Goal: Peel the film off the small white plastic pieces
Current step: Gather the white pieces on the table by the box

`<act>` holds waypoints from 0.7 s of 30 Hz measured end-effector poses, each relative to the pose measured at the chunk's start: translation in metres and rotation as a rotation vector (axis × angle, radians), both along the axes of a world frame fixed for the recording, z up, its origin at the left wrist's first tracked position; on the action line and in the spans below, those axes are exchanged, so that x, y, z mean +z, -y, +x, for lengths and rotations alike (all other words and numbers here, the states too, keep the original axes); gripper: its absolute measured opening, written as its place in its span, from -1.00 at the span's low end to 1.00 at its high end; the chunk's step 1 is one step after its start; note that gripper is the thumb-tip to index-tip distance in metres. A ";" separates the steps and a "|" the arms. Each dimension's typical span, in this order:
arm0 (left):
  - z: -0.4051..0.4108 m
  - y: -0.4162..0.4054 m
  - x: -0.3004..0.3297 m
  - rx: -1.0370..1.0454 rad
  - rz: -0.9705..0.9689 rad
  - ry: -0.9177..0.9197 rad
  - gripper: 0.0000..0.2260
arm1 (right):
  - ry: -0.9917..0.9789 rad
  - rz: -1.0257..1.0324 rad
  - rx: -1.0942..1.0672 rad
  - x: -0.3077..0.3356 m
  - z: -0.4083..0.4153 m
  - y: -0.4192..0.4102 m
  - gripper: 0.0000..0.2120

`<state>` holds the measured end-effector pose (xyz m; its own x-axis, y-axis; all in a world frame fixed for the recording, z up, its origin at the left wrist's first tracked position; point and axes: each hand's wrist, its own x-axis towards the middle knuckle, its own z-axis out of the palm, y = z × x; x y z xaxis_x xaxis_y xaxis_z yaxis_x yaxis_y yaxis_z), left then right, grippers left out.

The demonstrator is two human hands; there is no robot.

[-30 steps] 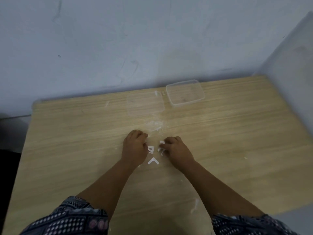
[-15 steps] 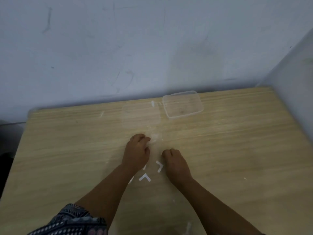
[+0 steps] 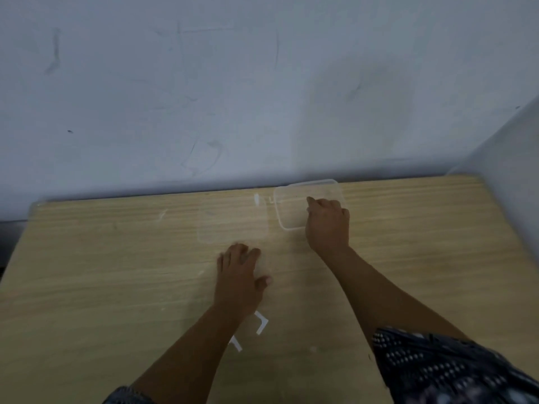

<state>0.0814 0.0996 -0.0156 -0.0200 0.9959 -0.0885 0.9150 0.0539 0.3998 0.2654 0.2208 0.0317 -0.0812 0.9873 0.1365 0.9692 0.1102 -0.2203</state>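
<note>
Reaching away from the middle of the table, the right hand (image 3: pixel 328 225) now hovers over the near right corner of the clear plastic container (image 3: pixel 294 199) at the far edge, fingers curled with the forefinger pointing in; whether it pinches a piece I cannot tell, though dropping off a peeled one seems likely. The left hand (image 3: pixel 239 275), before bunched, lies flat with fingers relaxed, perhaps pinning loose film. Two white L-shaped pieces (image 3: pixel 261 322) lie near its wrist, well apart from the container. A clear lid (image 3: pixel 233 225) sits left of the container. The wooden table (image 3: pixel 102 272) meets a scuffed grey wall (image 3: pixel 262 83).
</note>
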 end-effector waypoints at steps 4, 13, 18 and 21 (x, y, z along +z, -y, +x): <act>-0.001 0.000 0.001 -0.007 0.021 0.020 -0.41 | -0.011 -0.073 -0.003 -0.008 0.007 -0.001 -0.63; -0.028 0.019 0.009 -0.035 -0.005 0.218 -0.70 | -0.203 0.159 0.062 -0.002 0.007 0.033 -0.76; -0.054 0.060 0.024 0.136 0.080 0.169 -0.77 | -0.371 0.096 0.230 -0.003 -0.023 0.088 -0.76; -0.070 0.092 0.029 0.201 0.126 0.131 -0.79 | -0.422 -0.101 0.318 -0.010 -0.049 0.132 -0.72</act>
